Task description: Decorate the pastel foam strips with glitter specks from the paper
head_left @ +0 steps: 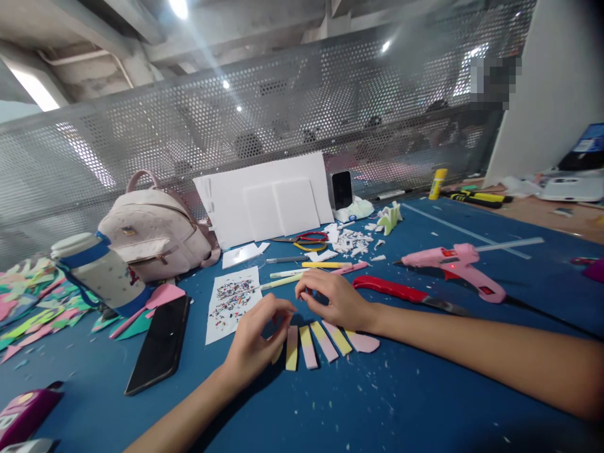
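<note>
My left hand [258, 332] is curled with thumb and fingertips together, at the left end of a row of pink and yellow strips. My right hand [336, 298] hovers above the row, its thumb and fingers pinched. Whatever either pinch holds is too small or hidden to make out. The two hands' fingertips are close to each other. Several two-tone strips [308, 347] lie fanned out on the blue table, with a rounded pink piece [365, 342] at their right end. Beside my left hand, a white paper [252, 277] carries scattered tiny coloured bits [231, 301].
Right of my arm lie a red-handled knife [391, 287] and a pink glue gun [465, 267] with its cord. Pens, scissors [311, 239] and white scraps [352, 242] sit behind my hands. On the left are a black phone [160, 343], a bottle [101, 274] and a backpack [151, 220].
</note>
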The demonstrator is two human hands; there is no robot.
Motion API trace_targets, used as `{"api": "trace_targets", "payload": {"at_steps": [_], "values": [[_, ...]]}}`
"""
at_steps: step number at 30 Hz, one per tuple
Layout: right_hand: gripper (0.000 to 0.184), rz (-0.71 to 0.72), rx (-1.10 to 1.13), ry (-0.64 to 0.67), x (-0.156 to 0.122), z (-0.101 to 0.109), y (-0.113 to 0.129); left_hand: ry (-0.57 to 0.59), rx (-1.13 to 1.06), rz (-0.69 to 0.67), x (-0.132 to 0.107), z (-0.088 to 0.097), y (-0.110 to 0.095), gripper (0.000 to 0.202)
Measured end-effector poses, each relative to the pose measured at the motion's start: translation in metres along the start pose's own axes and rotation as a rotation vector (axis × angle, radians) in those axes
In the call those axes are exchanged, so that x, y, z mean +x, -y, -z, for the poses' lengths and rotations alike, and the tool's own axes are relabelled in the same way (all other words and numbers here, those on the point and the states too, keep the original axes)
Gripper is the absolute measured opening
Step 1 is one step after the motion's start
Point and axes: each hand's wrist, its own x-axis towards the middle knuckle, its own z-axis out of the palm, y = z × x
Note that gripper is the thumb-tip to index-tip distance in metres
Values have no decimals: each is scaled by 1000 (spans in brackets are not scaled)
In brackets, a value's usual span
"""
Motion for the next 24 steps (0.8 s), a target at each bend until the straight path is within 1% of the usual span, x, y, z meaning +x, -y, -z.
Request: {"api": "trace_targets", "payload": {"at_steps": [6,10,13,17,24], "values": [[12,3,25,-26,1,1,2,-21,-13,92,-1,-1,6,23],[12,-13,41,-32,0,2,2,-1,-13,130,0,-1,10,30],[12,-25,47,-33,0,2,2,23,16,98,1,-1,13,33],[13,-20,45,-30,0,2,3,35,77,52,2,-2,15,31],[13,-14,38,-25,1,3,4,34,94,30,4,-3,12,28]]}}
